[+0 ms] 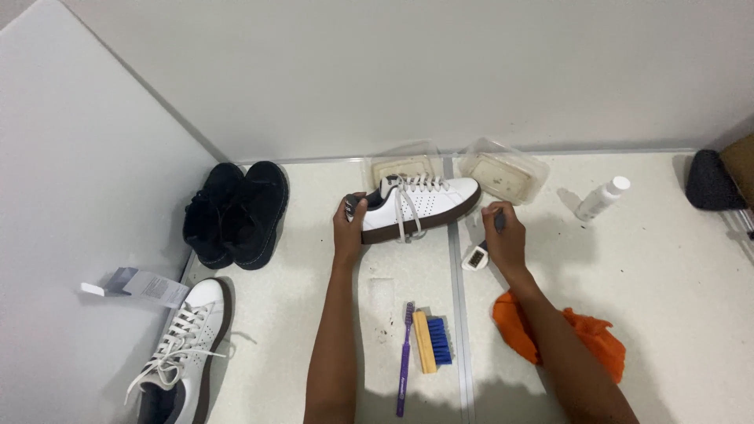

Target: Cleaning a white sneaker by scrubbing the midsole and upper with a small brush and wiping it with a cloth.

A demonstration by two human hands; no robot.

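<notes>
A white sneaker with a dark brown sole [428,202] stands on the pale floor, toe pointing right. My left hand [349,228] grips its heel end. My right hand [504,235] is just right of the toe, fingers closed on a small brush with a dark handle and a white head [476,257] that points down toward the floor. The brush is not touching the shoe.
Two clear plastic tubs [404,165] [505,171] sit behind the shoe. A white bottle [601,198] stands to the right. An orange cloth [585,334], a wooden brush with blue bristles [432,341] and a purple toothbrush [405,357] lie near me. Black shoes [236,212], the matching sneaker [184,345] and a small box [141,284] are on the left.
</notes>
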